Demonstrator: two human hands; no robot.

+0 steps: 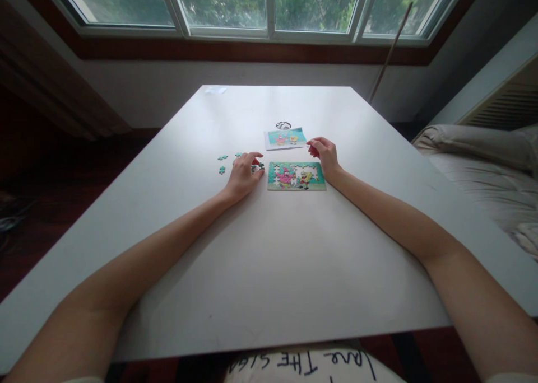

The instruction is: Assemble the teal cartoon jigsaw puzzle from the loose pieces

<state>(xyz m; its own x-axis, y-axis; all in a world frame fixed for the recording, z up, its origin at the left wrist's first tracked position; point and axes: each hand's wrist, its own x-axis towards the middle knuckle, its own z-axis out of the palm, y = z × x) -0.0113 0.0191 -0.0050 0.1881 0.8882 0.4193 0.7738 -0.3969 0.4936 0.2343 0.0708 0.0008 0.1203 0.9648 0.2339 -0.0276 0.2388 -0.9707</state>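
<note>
Jigsaw puzzle (290,177), partly filled, lies flat on the white tabletop (273,248), between the person's two hands and a little nearer the body than their fingertips. Its pieces show a pink figure on the left and a yellow one on the right, with pale gaps among them. The hands are well apart from each other. The left hand (244,176) rests just left of the board, its thumb and forefinger parted, with a small dark green piece (261,166) between their tips; whether they grip it cannot be told. More loose pieces (222,170) lie beyond and to the left of that hand. The right hand (326,153) has its fingers curled in and its thumb and forefinger close together at the right edge of a picture sheet (279,141); whether they pinch it is too small to tell. The sheet lies just beyond the puzzle, a round dark-rimmed object (283,125) behind it.
</note>
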